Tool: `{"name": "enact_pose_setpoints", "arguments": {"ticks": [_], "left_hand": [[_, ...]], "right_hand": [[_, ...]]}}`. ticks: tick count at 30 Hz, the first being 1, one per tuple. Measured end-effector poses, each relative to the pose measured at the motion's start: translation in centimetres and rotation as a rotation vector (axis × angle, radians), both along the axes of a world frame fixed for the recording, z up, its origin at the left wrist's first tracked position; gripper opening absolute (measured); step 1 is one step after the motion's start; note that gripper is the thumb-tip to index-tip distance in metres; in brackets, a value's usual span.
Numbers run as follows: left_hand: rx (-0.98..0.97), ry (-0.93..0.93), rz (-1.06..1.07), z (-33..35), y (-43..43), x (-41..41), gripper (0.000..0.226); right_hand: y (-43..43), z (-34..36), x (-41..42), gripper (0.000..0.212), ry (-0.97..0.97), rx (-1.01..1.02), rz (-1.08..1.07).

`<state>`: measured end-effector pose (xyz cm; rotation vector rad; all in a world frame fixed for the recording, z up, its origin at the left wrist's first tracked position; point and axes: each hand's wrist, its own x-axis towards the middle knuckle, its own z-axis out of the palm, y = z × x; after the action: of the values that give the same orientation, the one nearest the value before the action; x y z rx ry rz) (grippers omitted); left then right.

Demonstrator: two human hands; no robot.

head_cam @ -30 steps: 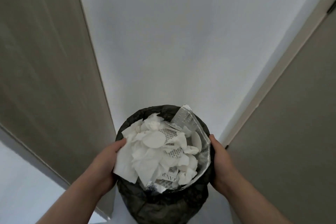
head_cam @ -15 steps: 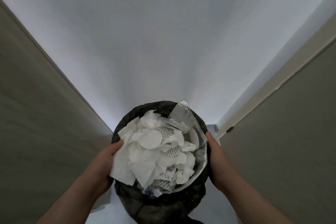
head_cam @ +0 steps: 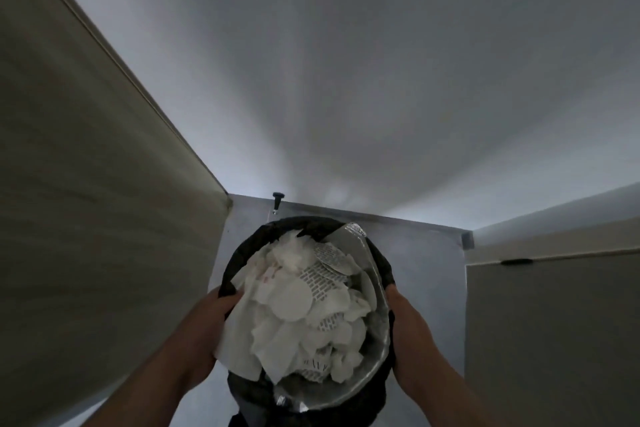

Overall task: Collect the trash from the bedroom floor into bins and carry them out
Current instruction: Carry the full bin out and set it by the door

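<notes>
A round bin lined with a black bag [head_cam: 242, 256] is held in front of me, low in the middle of the head view. It is heaped with white tissues, cotton pads and printed paper scraps [head_cam: 298, 308], and a silvery foil wrapper [head_cam: 375, 340] lines its right side. My left hand [head_cam: 204, 326] grips the bin's left rim, partly under a hanging tissue. On the opposite side my right hand [head_cam: 407, 326] clasps the bin. Both forearms reach up from the bottom edge.
A beige door or panel [head_cam: 97, 218] stands close on the left. Another beige panel [head_cam: 554, 322] with a pale frame is on the right. Grey floor [head_cam: 422, 253] lies below, with a small black doorstop [head_cam: 277, 199] at the wall's foot. A white wall [head_cam: 346, 80] faces me.
The view has tilted down, so the grey floor and the doorstop now show beyond the bin. The bin sits slightly lower and tipped. Both hands keep their grip.
</notes>
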<state>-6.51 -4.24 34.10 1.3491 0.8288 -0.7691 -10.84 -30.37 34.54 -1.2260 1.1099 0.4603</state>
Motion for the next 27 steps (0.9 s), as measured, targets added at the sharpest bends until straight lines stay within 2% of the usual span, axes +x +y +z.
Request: {"name": "enact_pose_setpoints", "arguments": {"ticks": [7, 13, 19, 27], "left_hand": [[0.012, 0.025, 0.036, -16.3, 3.0, 2.7, 0.022], [0.016, 0.013, 0.157, -27.2, 5.9, 4.9, 0.015], [0.059, 0.044, 0.335, -36.1, 10.3, 6.9, 0.031], [0.085, 0.002, 0.318, -40.1, 12.3, 10.2, 0.043]], "right_hand": [[2.8, -16.9, 3.4, 0.041, 0.069, 0.112, -0.041], [7.4, -28.0, 7.6, 0.040, 0.024, -0.005, 0.042], [11.2, -33.8, 11.8, 0.034, 0.023, -0.076, 0.112], [13.0, -36.8, 15.5, 0.033, -0.024, -0.124, 0.134]]}}
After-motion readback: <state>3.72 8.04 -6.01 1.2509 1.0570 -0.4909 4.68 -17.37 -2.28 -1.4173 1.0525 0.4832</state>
